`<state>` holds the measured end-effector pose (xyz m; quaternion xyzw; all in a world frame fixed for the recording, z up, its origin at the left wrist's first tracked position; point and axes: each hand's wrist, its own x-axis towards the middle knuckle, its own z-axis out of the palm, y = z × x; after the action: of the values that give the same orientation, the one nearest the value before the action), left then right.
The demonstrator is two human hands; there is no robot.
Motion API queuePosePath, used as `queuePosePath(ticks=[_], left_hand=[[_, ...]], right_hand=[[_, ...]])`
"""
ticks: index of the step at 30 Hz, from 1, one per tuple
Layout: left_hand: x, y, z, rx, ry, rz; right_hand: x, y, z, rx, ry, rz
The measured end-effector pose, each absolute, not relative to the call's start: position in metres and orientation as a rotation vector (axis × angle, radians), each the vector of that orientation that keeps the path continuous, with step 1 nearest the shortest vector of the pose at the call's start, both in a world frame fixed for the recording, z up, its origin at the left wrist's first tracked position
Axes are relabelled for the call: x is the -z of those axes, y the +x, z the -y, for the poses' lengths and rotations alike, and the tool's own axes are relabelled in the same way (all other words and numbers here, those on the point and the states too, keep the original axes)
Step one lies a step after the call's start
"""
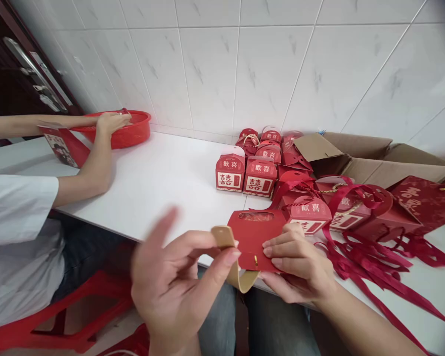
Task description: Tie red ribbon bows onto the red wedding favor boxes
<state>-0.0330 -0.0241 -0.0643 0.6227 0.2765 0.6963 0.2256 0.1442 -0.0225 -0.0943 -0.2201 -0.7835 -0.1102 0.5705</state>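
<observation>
My right hand [300, 262] grips the right side of a red gift box [252, 230], with its fingers on top and thumb below. The box has an oval cut-out near its far edge and a small gold metal fastener near its near edge. Between thumb and fingers of my left hand [185, 277] is the end of a tan strap [223, 236]. It curves down and under the box's near edge, where its other end is hidden. My left hand's raised finger is blurred.
Several finished red boxes [260, 175] stand by the wall. Dark red ribbons [378, 262] lie at the right, before an open cardboard box [378, 168]. On the left, a co-worker's hand [113, 122] is over a red plastic basket [133, 136], near a red bag [65, 143].
</observation>
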Motion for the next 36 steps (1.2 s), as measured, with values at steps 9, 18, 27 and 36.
queuePosePath(ticks=[9, 18, 27, 36], left_hand=[[0.054, -0.045, 0.019, -1.566, 2.079, -0.360], [0.061, -0.052, 0.002, -1.526, 2.272, -0.392], [0.067, -0.051, 0.001, -1.340, 2.164, -0.486], [0.073, -0.043, 0.000, -1.439, 2.070, -0.468]], right_hand=[[0.094, 0.143, 0.018, 0.257, -0.475, 1.799], [0.102, 0.145, 0.015, 0.233, -0.453, 1.794], [0.092, 0.143, 0.017, 0.244, -0.482, 1.803], [0.093, 0.143, 0.016, 0.217, -0.516, 1.766]])
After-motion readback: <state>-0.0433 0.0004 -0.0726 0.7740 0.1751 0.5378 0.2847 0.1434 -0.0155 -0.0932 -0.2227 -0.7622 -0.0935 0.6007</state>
